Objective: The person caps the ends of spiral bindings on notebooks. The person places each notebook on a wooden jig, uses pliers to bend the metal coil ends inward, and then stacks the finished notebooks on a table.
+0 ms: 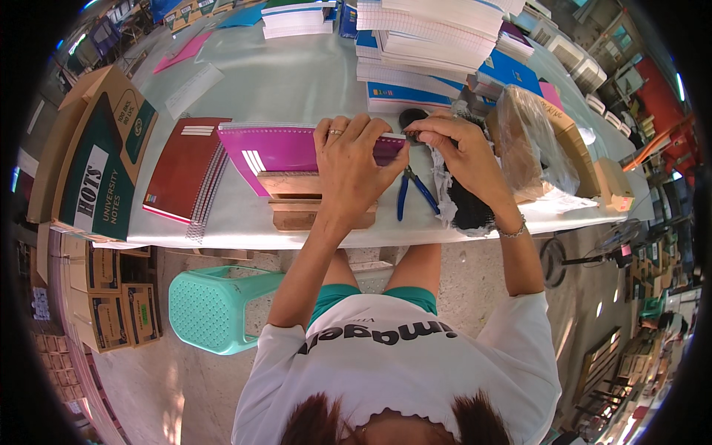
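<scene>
A purple notebook (278,152) stands on its edge, a row of punched holes along its top. A slotted wooden block (285,185) is at its foot. My left hand (356,156) grips the notebook near its right end, fingers over the top edge and thumb at the corner. At that corner my right hand (456,144) is closed in a pinch; what its fingertips hold is too small to make out. Blue-handled pliers (415,193) lie just below, between my hands. A dark bundle in torn white wrapping (471,208) lies under my right forearm.
Red spiral notebooks (182,170) are stacked on the left beside a green and brown carton (104,159). Tall stacks of paper pads (426,44) stand behind my hands. An open carton with clear plastic (541,144) is at right. A mint-green stool (211,308) stands below the table.
</scene>
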`<state>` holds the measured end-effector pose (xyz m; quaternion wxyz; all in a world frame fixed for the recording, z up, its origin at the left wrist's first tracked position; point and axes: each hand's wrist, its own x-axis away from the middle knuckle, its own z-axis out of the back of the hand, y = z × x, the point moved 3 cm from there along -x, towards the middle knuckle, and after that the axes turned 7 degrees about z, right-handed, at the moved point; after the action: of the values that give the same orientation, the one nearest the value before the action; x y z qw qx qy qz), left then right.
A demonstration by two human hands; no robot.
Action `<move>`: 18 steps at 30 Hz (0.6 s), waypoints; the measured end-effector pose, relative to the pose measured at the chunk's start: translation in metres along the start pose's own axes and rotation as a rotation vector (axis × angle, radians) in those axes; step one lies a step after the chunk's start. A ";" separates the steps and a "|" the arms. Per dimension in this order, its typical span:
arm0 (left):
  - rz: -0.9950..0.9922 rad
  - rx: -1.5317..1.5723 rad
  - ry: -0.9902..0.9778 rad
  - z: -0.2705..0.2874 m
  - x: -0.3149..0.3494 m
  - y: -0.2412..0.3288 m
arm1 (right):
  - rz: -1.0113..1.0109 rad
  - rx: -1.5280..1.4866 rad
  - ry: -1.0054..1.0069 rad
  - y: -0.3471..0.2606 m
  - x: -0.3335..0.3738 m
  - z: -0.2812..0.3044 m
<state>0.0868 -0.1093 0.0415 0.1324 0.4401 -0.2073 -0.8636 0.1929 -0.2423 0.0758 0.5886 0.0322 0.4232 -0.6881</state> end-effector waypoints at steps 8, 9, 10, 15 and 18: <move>-0.013 0.005 0.001 0.001 0.000 0.001 | -0.080 -0.187 0.019 0.004 0.004 -0.004; -0.019 0.009 -0.002 0.001 0.001 0.001 | -0.098 -0.198 0.023 0.005 0.004 -0.003; -0.019 0.010 -0.003 0.001 0.001 0.000 | -0.116 -0.209 0.028 0.005 0.004 -0.001; -0.050 -0.040 0.090 -0.005 0.021 -0.002 | -0.107 -0.226 -0.082 -0.003 0.006 0.003; -0.162 -0.106 0.240 -0.006 0.050 -0.008 | -0.131 -0.251 -0.187 -0.016 0.008 0.001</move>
<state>0.0620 -0.1245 -0.0009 0.1091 0.5481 -0.1079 -0.8222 0.1779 -0.2503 0.0806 0.5788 -0.1335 0.4503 -0.6666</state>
